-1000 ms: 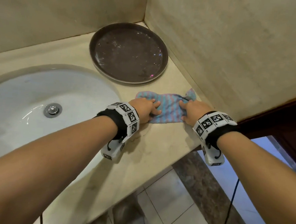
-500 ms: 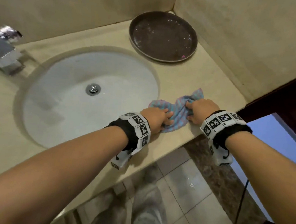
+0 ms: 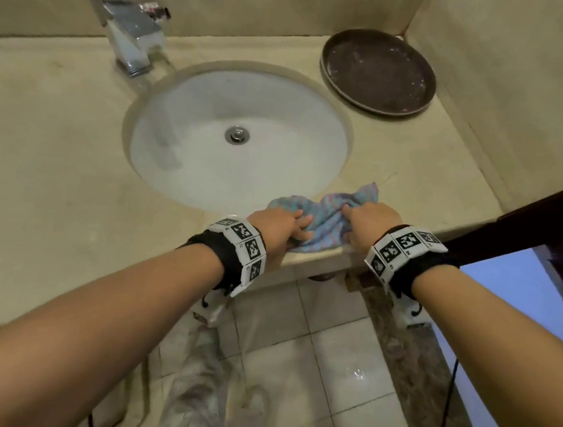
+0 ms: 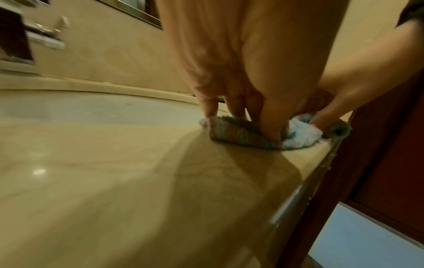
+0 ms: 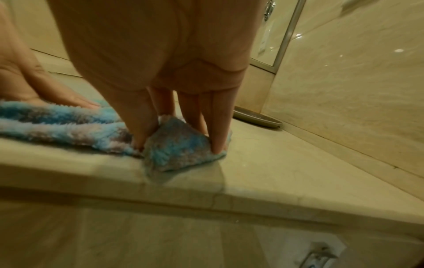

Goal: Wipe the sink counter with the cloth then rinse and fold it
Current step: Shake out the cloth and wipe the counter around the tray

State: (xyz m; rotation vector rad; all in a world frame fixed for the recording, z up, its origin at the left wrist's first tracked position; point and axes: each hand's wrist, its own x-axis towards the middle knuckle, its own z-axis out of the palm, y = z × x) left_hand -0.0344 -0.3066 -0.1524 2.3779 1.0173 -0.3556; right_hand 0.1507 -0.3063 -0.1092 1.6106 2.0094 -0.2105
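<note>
Cloth (image 3: 324,217) dragged fwd since prev frames, from spot by R wall to front edge of counter (image 3: 55,157), just beside front-right rim of sink (image 3: 208,172); bunched, one corner slightly over edge. L hand (image 3: 278,227) flat on its left part, fingers straight, pressing. R hand (image 3: 372,222): thumb + fingertips pinch raised fold. Brown plate (image 3: 378,73) in back-right corner; faucet (image 3: 129,30) at back edge.

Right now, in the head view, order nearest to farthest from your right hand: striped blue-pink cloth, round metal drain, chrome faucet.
1. Striped blue-pink cloth, under the right hand, front edge.
2. Round metal drain, left, mid-basin.
3. Chrome faucet, far back left.
</note>
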